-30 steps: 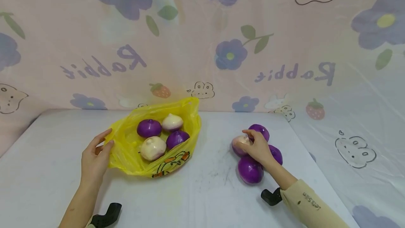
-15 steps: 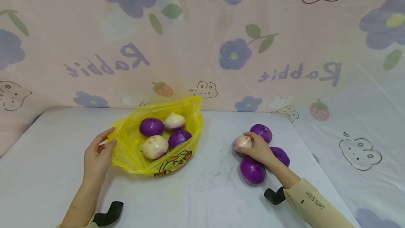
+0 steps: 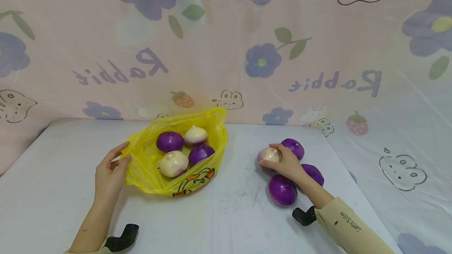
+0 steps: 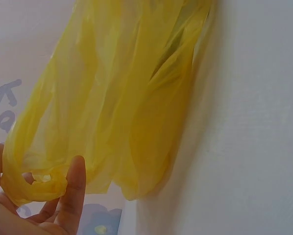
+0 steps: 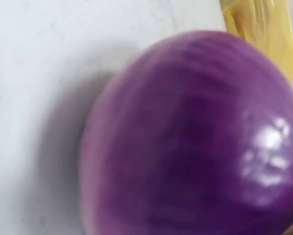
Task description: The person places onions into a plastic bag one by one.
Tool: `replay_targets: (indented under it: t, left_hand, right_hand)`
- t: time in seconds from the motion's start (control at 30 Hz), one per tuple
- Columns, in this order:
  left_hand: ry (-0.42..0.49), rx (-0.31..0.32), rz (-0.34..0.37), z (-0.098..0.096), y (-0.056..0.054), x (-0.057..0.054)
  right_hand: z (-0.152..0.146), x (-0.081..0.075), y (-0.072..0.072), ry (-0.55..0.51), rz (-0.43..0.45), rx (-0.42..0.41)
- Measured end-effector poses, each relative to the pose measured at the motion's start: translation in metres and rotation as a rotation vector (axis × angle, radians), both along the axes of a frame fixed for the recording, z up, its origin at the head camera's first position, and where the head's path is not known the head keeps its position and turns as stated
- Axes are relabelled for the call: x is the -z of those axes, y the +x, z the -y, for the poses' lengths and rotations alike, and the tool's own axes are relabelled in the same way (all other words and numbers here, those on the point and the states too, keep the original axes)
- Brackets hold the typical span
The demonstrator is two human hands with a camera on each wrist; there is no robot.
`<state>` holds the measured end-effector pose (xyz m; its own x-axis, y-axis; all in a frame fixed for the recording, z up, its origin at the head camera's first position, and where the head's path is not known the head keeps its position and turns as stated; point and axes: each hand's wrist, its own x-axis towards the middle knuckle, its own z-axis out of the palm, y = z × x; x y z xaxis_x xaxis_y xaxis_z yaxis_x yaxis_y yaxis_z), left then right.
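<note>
At the left, my left hand (image 3: 111,173) holds the side of an open yellow plastic bag (image 3: 139,175); in the left wrist view, its fingers and thumb are around a looped part of the bag (image 4: 102,107). Inside lie two purple onions (image 3: 169,141) and two pale ones (image 3: 174,164). On the right, my right hand (image 3: 288,164) grips a pale, pink-tinged onion (image 3: 267,155) between thumb and fingers. Close around that hand are three purple onions, the nearest (image 3: 282,190) in front of it. A purple onion (image 5: 190,142) fills most of the right wrist view.
Everything lies on a white table (image 3: 233,222) with grey smudges. A patterned cloth (image 3: 208,50) hangs behind it and along the right side. Black curved pieces (image 3: 304,216) stick out at both sleeves.
My right hand has shifted slightly left with the pale onion, which has come away from the purple onions beside it. My left hand keeps its hold on the bag.
</note>
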<state>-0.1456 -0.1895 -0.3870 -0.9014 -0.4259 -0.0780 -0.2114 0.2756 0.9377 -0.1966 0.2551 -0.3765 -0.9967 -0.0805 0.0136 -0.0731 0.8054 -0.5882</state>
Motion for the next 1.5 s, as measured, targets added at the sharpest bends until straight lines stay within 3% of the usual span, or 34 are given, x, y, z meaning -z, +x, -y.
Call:
replay_targets:
  t: [0.93, 1.5]
  left_hand:
    - [0.027, -0.001, -0.007, 0.002, 0.004, -0.002]
    - [0.02, 0.011, -0.001, 0.001, 0.006, -0.002]
  right_hand:
    - [0.049, -0.028, -0.01, -0.186, -0.026, -0.03]
    - [0.089, -0.045, -0.012, -0.352, -0.015, -0.122]
